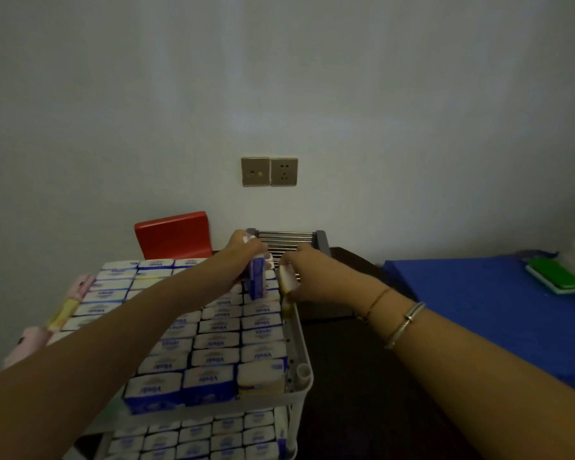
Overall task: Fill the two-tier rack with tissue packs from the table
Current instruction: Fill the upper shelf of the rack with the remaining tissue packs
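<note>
Over the far right corner of the rack's upper tier (300, 330), the left hand (246, 249) clasped a blue tissue pack (257, 280) upright, nearer the gap than the right hand (304, 277), which pinched a yellow pack (287, 283).

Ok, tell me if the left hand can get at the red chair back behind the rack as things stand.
Probably not straight away. The left hand is gripping a blue tissue pack over the far end of the rack. The red chair back sits close beyond it with nothing between, but the fingers are occupied.
</note>
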### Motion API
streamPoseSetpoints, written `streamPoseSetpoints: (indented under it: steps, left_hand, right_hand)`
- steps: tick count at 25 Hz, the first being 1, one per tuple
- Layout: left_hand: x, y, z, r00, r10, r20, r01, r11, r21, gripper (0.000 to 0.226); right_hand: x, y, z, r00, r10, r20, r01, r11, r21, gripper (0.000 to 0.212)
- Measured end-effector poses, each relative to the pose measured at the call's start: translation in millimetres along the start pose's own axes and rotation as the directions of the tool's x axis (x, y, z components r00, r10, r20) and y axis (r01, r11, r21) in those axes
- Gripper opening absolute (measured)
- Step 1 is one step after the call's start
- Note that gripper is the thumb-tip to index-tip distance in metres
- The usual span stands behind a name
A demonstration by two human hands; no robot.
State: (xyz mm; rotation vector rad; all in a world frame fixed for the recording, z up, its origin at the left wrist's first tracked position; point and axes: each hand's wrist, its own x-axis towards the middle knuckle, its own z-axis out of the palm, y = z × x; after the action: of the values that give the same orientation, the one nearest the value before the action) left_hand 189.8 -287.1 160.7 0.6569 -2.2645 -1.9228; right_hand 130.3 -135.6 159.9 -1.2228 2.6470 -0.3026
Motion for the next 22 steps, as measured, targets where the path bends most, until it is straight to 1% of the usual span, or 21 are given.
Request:
streamPoseSetpoints:
  steps: [1, 2, 3, 4, 5, 6, 7, 8, 9, 10, 11, 12, 13, 14, 15, 16, 18, 20, 21, 22]
  left_hand:
    - [-6, -6, 0, 0.995, -0.036, 0.098, 0.034, 0.999, 0.024, 0.041]
    - [-15, -4, 0, 0.988, -0.076, 0.131, 0.081, 0.996, -0.029, 0.037]
    - [-16, 1, 5, 0.991, -0.08, 0.106, 0.088, 0.994, -0.071, 0.034]
    - [-19, 4, 9, 0.992, -0.038, 0.118, 0.054, 0.989, -0.135, 0.032]
    - [-21, 9, 14, 0.994, -0.033, 0.103, 0.052, 0.98, -0.191, 0.029]
    - [-31, 13, 17, 0.99, 0.029, 0.139, 0.002, 0.974, -0.225, 0.027]
    - [-38, 15, 21, 0.985, 0.061, 0.163, -0.026, 0.977, -0.21, 0.028]
    - [-41, 14, 24, 0.978, 0.072, 0.198, -0.036, 0.983, -0.178, 0.03]
    - [-44, 16, 29, 0.966, 0.085, 0.244, -0.069, 0.995, -0.073, 0.034]
    - [-46, 18, 32, 0.956, 0.067, 0.285, -0.105, 0.988, 0.117, 0.041]
    - [-47, 17, 33, 0.951, 0.043, 0.307, -0.136, 0.948, 0.288, 0.05]
    - [-46, 13, 35, 0.948, 0.054, 0.313, -0.177, 0.908, 0.379, 0.056]
    - [-47, 11, 37, 0.954, 0.05, 0.294, -0.167, 0.906, 0.389, 0.06]
    - [-46, 9, 38, 0.961, 0.043, 0.274, -0.142, 0.925, 0.352, 0.061]
    - [-48, 9, 40, 0.963, 0.057, 0.264, -0.143, 0.937, 0.318, 0.062]
    - [-49, 9, 43, 0.965, 0.059, 0.257, -0.141, 0.939, 0.315, 0.062]
    - [-47, 3, 45, 0.958, 0.04, 0.282, -0.136, 0.934, 0.329, 0.062]
    - [-47, -4, 43, 0.948, 0.043, 0.314, -0.168, 0.909, 0.382, 0.056]
    - [-45, -10, 40, 0.945, 0.065, 0.321, -0.213, 0.867, 0.451, 0.051]
    - [-42, -15, 37, 0.938, 0.098, 0.331, -0.274, 0.794, 0.543, 0.046]
  right_hand:
    - [3, -1, 6, 0.999, -0.019, -0.027, 0.019, 1.0, 0.006, 0.057]
    - [5, 0, 11, 0.998, -0.042, -0.055, 0.043, 0.999, 0.015, 0.056]
    - [6, 2, 13, 0.995, -0.07, -0.072, 0.072, 0.997, 0.032, 0.056]
    - [5, 6, 14, 0.993, -0.092, -0.077, 0.098, 0.992, 0.075, 0.058]
    - [2, 10, 13, 0.993, -0.095, -0.072, 0.105, 0.983, 0.149, 0.062]
    - [-1, 14, 10, 0.996, -0.075, -0.053, 0.086, 0.968, 0.238, 0.066]
    - [-6, 18, 7, 0.999, -0.039, -0.025, 0.045, 0.947, 0.319, 0.068]
    - [-11, 23, 4, 1.0, 0.007, -0.007, -0.003, 0.923, 0.385, 0.067]
    - [-15, 26, 1, 0.998, 0.06, 0.003, -0.055, 0.896, 0.44, 0.062]
    - [-20, 28, -1, 0.994, 0.107, 0.011, -0.099, 0.867, 0.488, 0.052]
    - [-25, 30, -4, 0.99, 0.138, 0.039, -0.137, 0.837, 0.53, 0.04]
    - [-31, 29, -7, 0.986, 0.136, 0.098, -0.167, 0.808, 0.565, 0.029]
    - [-37, 27, -8, 0.979, 0.103, 0.176, -0.188, 0.794, 0.578, 0.023]
    - [-42, 25, -8, 0.968, 0.056, 0.245, -0.19, 0.8, 0.569, 0.02]
    - [-46, 21, -6, 0.957, 0.017, 0.29, -0.178, 0.822, 0.541, 0.019]
    - [-50, 17, -3, 0.954, -0.007, 0.298, -0.152, 0.849, 0.505, 0.02]
    - [-54, 11, 3, 0.969, -0.025, 0.245, -0.087, 0.895, 0.437, 0.023]
    - [-57, 7, 7, 0.979, -0.023, 0.204, -0.061, 0.917, 0.395, 0.022]
    - [-58, 6, 9, 0.981, -0.015, 0.194, -0.059, 0.926, 0.372, 0.022]
    - [-58, 6, 12, 0.985, 0.0, 0.173, -0.06, 0.938, 0.342, 0.024]
